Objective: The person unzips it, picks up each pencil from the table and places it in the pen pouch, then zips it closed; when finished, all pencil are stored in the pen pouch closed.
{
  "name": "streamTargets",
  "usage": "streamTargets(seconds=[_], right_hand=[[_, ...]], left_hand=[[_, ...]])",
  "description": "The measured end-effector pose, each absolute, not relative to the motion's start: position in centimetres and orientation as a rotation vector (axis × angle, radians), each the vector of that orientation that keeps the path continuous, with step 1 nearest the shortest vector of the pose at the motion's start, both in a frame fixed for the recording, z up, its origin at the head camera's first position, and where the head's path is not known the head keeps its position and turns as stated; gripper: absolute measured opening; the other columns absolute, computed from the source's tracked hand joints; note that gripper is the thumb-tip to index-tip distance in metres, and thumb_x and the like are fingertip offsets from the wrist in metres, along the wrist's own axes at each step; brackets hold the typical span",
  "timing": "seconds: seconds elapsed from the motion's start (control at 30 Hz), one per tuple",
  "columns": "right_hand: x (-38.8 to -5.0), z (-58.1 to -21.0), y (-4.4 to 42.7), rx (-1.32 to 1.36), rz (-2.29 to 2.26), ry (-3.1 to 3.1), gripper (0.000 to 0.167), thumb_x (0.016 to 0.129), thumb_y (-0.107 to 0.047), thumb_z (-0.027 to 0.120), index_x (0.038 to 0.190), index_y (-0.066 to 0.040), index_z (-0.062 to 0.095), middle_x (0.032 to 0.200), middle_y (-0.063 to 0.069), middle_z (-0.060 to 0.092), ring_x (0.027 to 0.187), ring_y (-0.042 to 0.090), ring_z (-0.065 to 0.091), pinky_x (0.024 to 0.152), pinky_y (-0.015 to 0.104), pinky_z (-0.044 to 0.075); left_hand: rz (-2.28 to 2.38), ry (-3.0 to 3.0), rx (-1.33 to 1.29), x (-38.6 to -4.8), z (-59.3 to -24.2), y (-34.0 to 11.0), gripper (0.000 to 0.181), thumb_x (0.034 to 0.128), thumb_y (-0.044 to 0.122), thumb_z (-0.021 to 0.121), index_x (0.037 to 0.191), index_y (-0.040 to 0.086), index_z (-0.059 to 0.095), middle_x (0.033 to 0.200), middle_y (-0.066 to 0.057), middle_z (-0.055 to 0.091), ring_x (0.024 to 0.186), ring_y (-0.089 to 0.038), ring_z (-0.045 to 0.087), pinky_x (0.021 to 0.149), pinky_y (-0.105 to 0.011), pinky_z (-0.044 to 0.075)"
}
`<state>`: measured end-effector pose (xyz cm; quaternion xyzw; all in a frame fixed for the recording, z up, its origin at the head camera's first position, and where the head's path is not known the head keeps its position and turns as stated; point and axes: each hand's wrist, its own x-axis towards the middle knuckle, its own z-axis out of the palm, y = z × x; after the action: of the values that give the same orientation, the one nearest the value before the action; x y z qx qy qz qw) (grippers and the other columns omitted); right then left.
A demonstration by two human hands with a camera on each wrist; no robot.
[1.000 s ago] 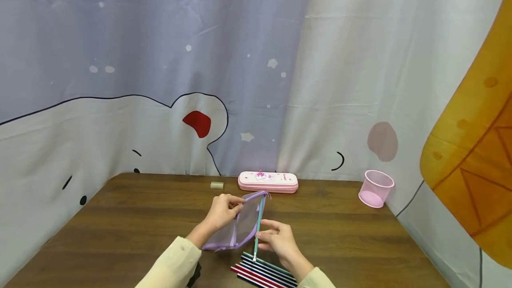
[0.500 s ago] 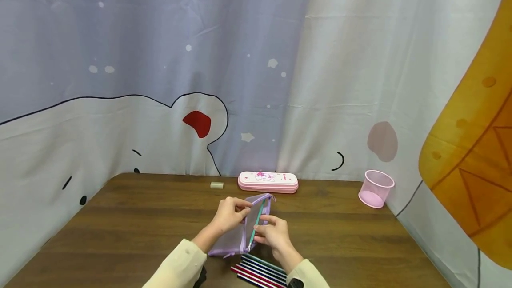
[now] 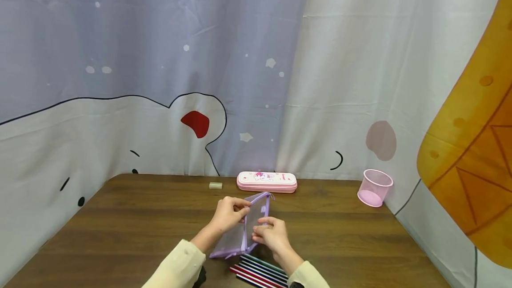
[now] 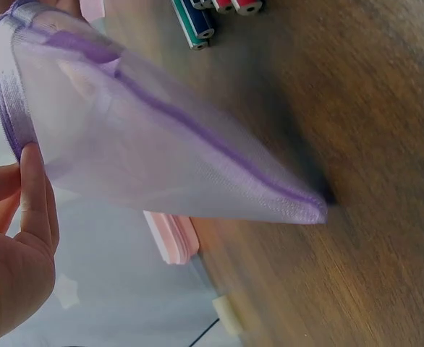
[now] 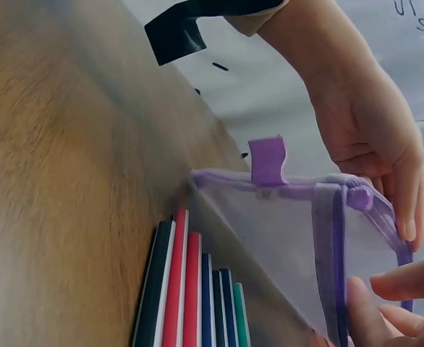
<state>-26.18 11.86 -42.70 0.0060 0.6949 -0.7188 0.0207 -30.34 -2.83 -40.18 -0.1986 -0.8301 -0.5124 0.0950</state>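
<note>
A purple-edged mesh pouch [image 3: 232,240] [image 4: 161,163] [image 5: 263,217] is held tilted above the table, its zipper side apart. My left hand [image 3: 226,217] [image 4: 17,249] [image 5: 378,119] pinches its upper rim between thumb and fingers. At the opening is my right hand [image 3: 274,237] [image 5: 407,303], thumb and fingers spread, the thumb against the zipper edge; no pencil shows between them. Several striped pencils [image 3: 260,271] [image 4: 196,25] [image 5: 192,289], dark, red and green, lie side by side just below the pouch.
A pink pencil case [image 3: 266,182] [image 4: 172,237] lies at the table's back edge, with a small pale block [image 3: 215,186] [image 4: 228,315] to its left. A pink see-through cup [image 3: 374,188] stands at the back right. A printed curtain hangs behind.
The teal pencil that my right hand held moved to the pouch opening and is now out of sight. Both hands and the pouch shifted slightly right, then stayed nearly still.
</note>
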Motion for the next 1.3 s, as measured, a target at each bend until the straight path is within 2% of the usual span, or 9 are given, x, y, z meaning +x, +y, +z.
streamTargets(seconds=[0.07,0.2,0.33,0.43,0.6,0.73,0.87,1.1,1.3], right_hand=[[-26.0,-42.7,12.1,-0.019,-2.228,2.173,0.035,0.077,0.006,0.057,0.108,0.018,0.046,0.073,0.007,0.064,0.062,0.01,0.062,0.064,0.025,0.057],[-25.8,-42.6,13.1,-0.125,-2.157,2.263,0.028,0.078,0.004,0.058,0.101,0.018,0.051,0.074,0.011,0.064,0.062,0.01,0.062,0.063,0.026,0.057],[-25.6,-42.5,14.8,-0.365,-1.858,2.497,0.018,0.077,0.0,0.062,0.089,0.014,0.06,0.072,0.017,0.065,0.059,0.012,0.061,0.056,0.024,0.056],[-25.1,-42.0,16.4,-0.634,-1.413,2.692,0.016,0.074,-0.005,0.067,0.085,0.006,0.064,0.071,0.013,0.067,0.059,0.007,0.06,0.054,0.018,0.053],[-23.5,-41.3,18.4,-0.959,-0.735,2.774,0.017,0.066,-0.01,0.074,0.081,-0.004,0.067,0.062,-0.004,0.062,0.055,-0.006,0.047,0.051,0.01,0.043],[-22.4,-41.5,18.8,-0.991,-0.587,2.782,0.014,0.064,-0.009,0.074,0.076,-0.007,0.068,0.056,-0.007,0.056,0.051,-0.008,0.041,0.048,0.009,0.039],[-22.2,-42.1,18.8,-0.946,-0.624,2.779,0.01,0.067,-0.006,0.072,0.075,-0.006,0.068,0.056,-0.006,0.057,0.051,-0.008,0.042,0.049,0.009,0.04],[-22.4,-42.7,19.0,-0.916,-0.737,2.775,0.009,0.064,-0.001,0.071,0.069,-0.006,0.066,0.054,-0.007,0.054,0.05,-0.008,0.04,0.047,0.01,0.039],[-22.4,-42.9,18.7,-0.967,-0.739,2.793,0.011,0.064,0.004,0.065,0.063,-0.007,0.064,0.05,-0.012,0.045,0.046,-0.008,0.033,0.042,0.008,0.033]], left_hand=[[-1.506,-2.465,-0.587,-30.4,-40.2,-3.0,0.016,0.078,0.002,0.061,0.092,-0.005,0.067,0.066,-0.016,0.065,0.049,-0.01,0.058,0.043,-0.015,0.049],[-1.515,-2.465,-0.576,-30.4,-40.2,-3.1,0.016,0.078,0.001,0.061,0.092,-0.005,0.067,0.067,-0.018,0.065,0.049,-0.01,0.058,0.043,-0.015,0.049],[-1.533,-2.464,-0.567,-30.5,-40.2,-3.2,0.016,0.078,0.001,0.061,0.092,-0.005,0.067,0.068,-0.02,0.065,0.048,-0.008,0.056,0.043,-0.016,0.049],[-1.548,-2.468,-0.558,-30.6,-40.2,-3.4,0.016,0.0782,0.002,0.061,0.092,-0.004,0.067,0.068,-0.021,0.065,0.048,-0.008,0.056,0.043,-0.016,0.049],[-1.539,-2.474,-0.533,-30.6,-40.1,-3.7,0.015,0.0781,0.002,0.062,0.091,-0.003,0.068,0.067,-0.019,0.065,0.049,-0.01,0.057,0.043,-0.016,0.049],[-1.527,-2.476,-0.539,-30.6,-40.1,-4.0,0.015,0.078,0.001,0.062,0.091,-0.003,0.068,0.067,-0.019,0.065,0.048,-0.01,0.057,0.043,-0.016,0.049],[-1.52,-2.482,-0.555,-30.6,-40.1,-4.1,0.015,0.0779,0.001,0.061,0.091,-0.003,0.068,0.067,-0.021,0.065,0.048,-0.011,0.057,0.042,-0.016,0.048],[-1.503,-2.488,-0.582,-30.7,-39.7,-4.3,0.014,0.0774,0.001,0.062,0.09,-0.002,0.068,0.065,-0.02,0.065,0.05,-0.022,0.061,0.042,-0.017,0.048],[-1.47,-2.504,-0.573,-30.7,-39.7,-4.7,0.014,0.0773,0.002,0.062,0.089,-0.001,0.068,0.064,-0.016,0.065,0.047,-0.014,0.059,0.042,-0.016,0.048]])
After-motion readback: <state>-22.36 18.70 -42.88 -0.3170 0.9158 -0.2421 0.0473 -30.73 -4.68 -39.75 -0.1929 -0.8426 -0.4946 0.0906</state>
